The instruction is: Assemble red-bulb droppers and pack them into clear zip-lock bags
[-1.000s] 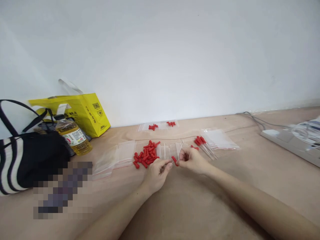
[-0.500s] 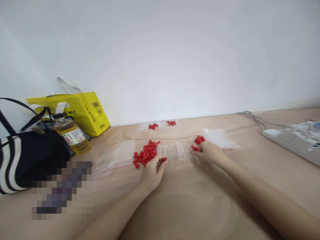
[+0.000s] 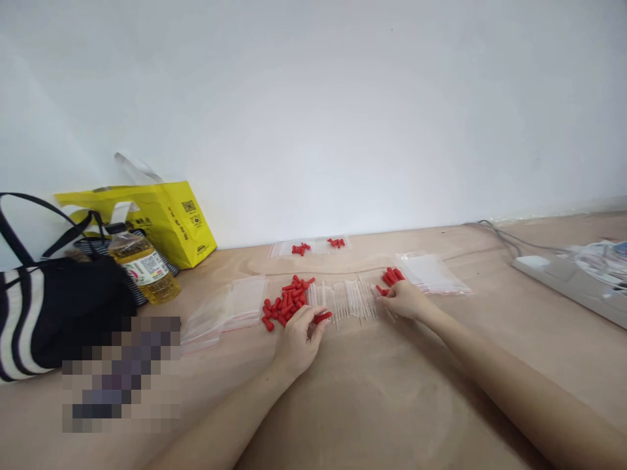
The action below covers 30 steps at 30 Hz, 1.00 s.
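Between the fingertips of my left hand is a red rubber bulb, its end sticking out to the right. Just behind that hand lies a heap of red rubber bulbs. My right hand pinches at another red bulb at the right end of a row of clear thin tubes; its fingers partly cover the bulb, and whether a tube is attached cannot be made out. A small group of red bulbs lies just beyond the right fingers.
Clear zip bags lie on the left and right. A filled bag rests by the wall. On the left are an oil bottle, a yellow bag and a black-and-white bag; a power strip is at right.
The red bulb in my left fingers has turned and now shows more of its length. My right hand has shifted slightly down and left, still at the bulb.
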Available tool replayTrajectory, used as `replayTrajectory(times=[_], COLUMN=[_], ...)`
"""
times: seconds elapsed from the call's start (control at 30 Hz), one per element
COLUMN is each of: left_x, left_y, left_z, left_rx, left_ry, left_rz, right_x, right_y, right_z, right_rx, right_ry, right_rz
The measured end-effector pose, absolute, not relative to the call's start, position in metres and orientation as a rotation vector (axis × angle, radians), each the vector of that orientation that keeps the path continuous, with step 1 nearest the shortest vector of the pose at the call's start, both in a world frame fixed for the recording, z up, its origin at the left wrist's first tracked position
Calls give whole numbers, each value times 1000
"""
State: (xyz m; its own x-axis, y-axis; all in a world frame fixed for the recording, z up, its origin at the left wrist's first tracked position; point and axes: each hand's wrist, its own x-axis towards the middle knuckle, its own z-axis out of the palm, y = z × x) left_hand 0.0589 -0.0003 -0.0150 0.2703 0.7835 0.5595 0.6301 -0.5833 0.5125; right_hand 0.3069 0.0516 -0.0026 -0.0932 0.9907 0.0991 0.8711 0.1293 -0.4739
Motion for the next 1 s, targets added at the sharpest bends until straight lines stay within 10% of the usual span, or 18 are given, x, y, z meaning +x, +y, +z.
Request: replayTrajectory(times=[0.37, 1.0], left_x=[53, 55], left_y=[1, -1], left_z=[-9, -6], left_rx=[2683, 2811], left_ry=[1476, 1336], left_rz=[1194, 1325], right_x=[264, 258], right_y=[21, 12], right_z=[-19, -26], right_rx=[-879, -747], right_ry=[-2154, -2217], right_rz=[31, -261])
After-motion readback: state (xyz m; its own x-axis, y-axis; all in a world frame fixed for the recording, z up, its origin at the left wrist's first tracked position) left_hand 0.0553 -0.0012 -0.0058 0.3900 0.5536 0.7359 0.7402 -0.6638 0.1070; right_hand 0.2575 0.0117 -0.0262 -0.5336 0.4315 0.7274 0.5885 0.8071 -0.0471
